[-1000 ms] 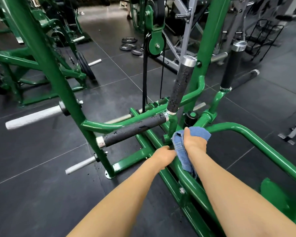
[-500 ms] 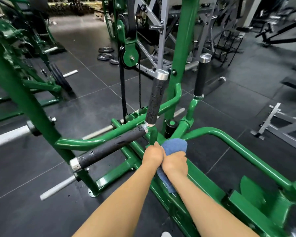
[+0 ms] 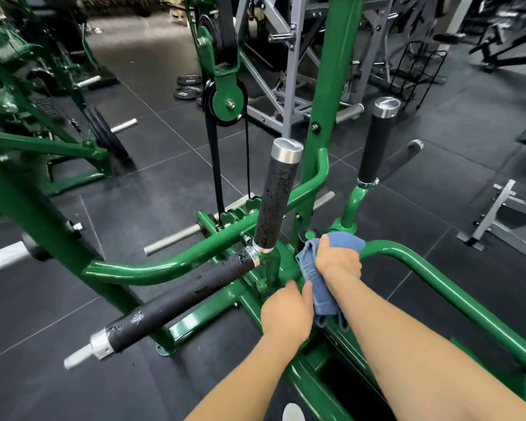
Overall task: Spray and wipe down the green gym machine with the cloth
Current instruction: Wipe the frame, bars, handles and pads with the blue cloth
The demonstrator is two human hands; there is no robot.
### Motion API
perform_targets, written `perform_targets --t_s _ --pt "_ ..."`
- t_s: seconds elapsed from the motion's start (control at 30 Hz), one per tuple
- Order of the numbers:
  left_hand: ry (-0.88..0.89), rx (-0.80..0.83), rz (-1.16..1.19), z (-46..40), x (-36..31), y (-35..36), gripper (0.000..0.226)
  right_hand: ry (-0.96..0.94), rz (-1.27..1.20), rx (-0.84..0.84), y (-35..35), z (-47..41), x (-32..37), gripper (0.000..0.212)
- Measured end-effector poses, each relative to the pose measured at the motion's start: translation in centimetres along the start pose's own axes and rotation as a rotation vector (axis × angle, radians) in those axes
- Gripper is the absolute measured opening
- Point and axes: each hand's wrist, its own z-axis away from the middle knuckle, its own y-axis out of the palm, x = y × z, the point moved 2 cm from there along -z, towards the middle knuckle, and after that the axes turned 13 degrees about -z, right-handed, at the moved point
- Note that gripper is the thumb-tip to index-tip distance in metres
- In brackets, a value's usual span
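Observation:
The green gym machine (image 3: 170,265) fills the middle of the view, with curved green tubes and black foam grips wet with droplets. My right hand (image 3: 337,262) grips a blue cloth (image 3: 321,287) and presses it on the green tube joint at the machine's centre. The cloth's tail hangs down below the hand. My left hand (image 3: 286,311) lies just left of the cloth on the low green frame bar, thumb toward the cloth; its fingers are hidden from me. No spray bottle is in view.
An upright black grip (image 3: 277,199) and a sideways black grip (image 3: 176,302) stand close left of my hands. A second upright grip (image 3: 377,144) rises behind. Other green machines (image 3: 43,141), weight plates (image 3: 187,86) and grey racks (image 3: 286,71) crowd the dark tiled floor.
My right hand with the cloth has slid right and farther onto the tube joint. My left hand has drawn back toward me, apart from the right. The view has shifted closer.

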Motion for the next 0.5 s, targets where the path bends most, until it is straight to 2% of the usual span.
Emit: perform_targets --t_s 0.13,0.3,0.5 --pt "0.038 -0.040 -0.015 -0.1 -0.3 0.0 0.053 0.029 -0.021 0.017 0.0 -0.4 -0.3 0.080" --pt "0.016 -0.043 0.069 0.2 0.2 -0.2 0.044 -0.088 0.013 0.048 -0.2 1.1 -1.5 0.079" --pt "-0.016 -0.080 0.141 1.0 0.5 -1.1 0.051 -0.121 0.138 0.208 0.6 4.0 -4.8 0.079"
